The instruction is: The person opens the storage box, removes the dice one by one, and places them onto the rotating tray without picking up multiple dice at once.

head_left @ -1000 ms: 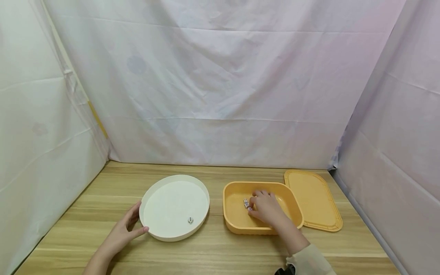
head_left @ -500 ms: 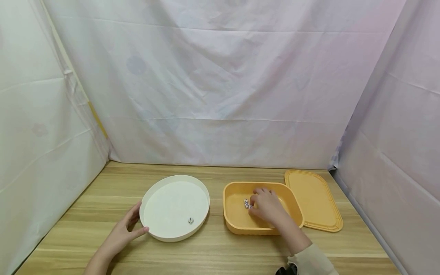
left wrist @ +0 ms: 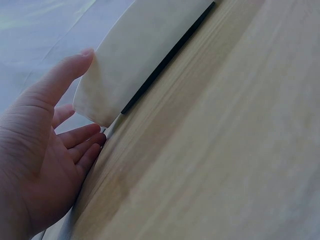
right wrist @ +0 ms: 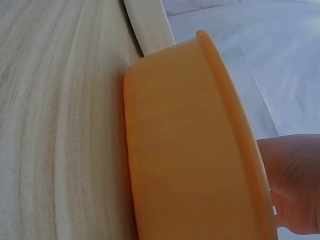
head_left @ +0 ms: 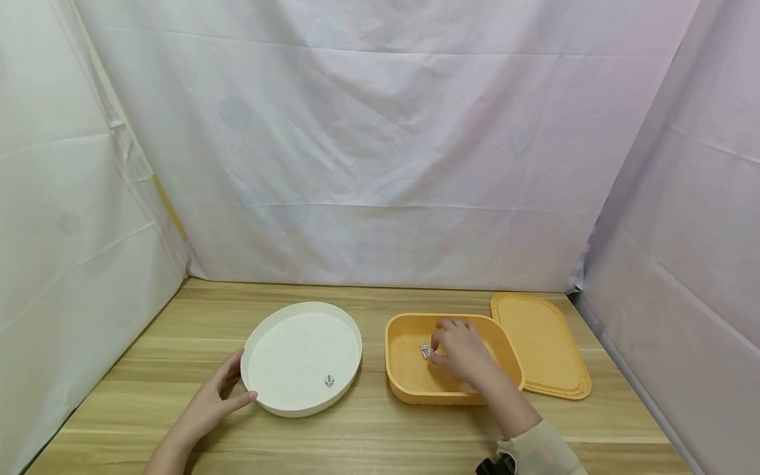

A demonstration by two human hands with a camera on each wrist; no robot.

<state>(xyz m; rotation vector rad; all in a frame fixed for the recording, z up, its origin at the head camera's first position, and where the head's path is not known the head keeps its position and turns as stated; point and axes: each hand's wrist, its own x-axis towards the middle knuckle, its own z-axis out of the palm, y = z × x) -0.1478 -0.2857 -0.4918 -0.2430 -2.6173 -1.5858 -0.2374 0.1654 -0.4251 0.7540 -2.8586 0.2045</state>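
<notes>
My left hand [head_left: 208,402] is at the left side of a round white tray [head_left: 256,343], thumb at its rim and relaxed fingers along its outer wall. In the left wrist view the thumb [left wrist: 75,66] overlaps the tray wall [left wrist: 135,55]. A white die [head_left: 329,380] with dark pips lies in the tray, near the front. My right hand [head_left: 463,353] reaches into a yellow-orange rectangular box [head_left: 410,389], pinching a die [head_left: 431,352] between thumb and fingers. More white dice [head_left: 424,347] lie right beside it. The box wall hides most of this hand in the right wrist view.
A flat yellow-orange lid [head_left: 543,343] lies to the right of the box, one edge by the box's side. Everything stands on a wooden table [head_left: 332,442]. Pale curtains [head_left: 380,165] hang behind and on both sides.
The right hand's fingertips have shifted slightly away from the person, and the die at them has moved up against the other dice. The left hand and tray have stayed put.
</notes>
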